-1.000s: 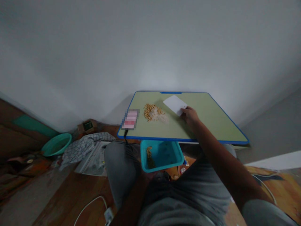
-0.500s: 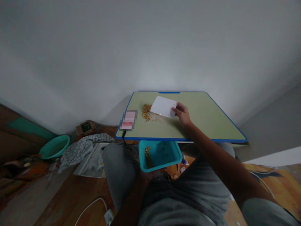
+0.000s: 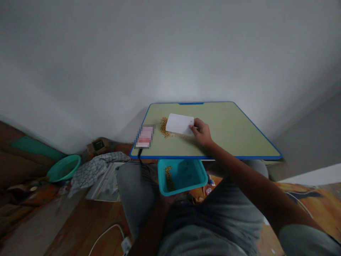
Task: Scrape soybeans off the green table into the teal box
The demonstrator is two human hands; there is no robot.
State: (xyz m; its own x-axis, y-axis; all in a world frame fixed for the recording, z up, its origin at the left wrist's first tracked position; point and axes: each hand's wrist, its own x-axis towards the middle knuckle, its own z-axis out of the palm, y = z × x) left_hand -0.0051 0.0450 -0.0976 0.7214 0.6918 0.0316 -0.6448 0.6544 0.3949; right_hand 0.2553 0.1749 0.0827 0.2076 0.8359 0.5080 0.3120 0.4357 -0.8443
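Observation:
My right hand (image 3: 201, 131) is closed on the right end of a white card (image 3: 179, 123), thumb on top, with a small hole near the held end. The card's left edge is tilted down at a pile of yellow soybeans (image 3: 163, 128) on a pale green tabletop (image 3: 234, 133) with a blue rim. Below the near edge, a turquoise basin (image 3: 186, 177) stands between my legs, with soybeans (image 3: 169, 177) along its left side. My left hand (image 3: 166, 200) is in shadow at the basin's near side, its fingers hidden.
A blurred-out pinkish rectangular thing (image 3: 145, 137) lies at the table's left, a black strap hanging from it. On the floor to the left are a green basin (image 3: 65, 169), a checked cloth (image 3: 97, 170) and a cardboard box (image 3: 98, 145). A white cable (image 3: 106, 229) runs below.
My right hand has moved the card a little left and down, closer over the soybean pile. My left hand and the turquoise basin look nearly unchanged.

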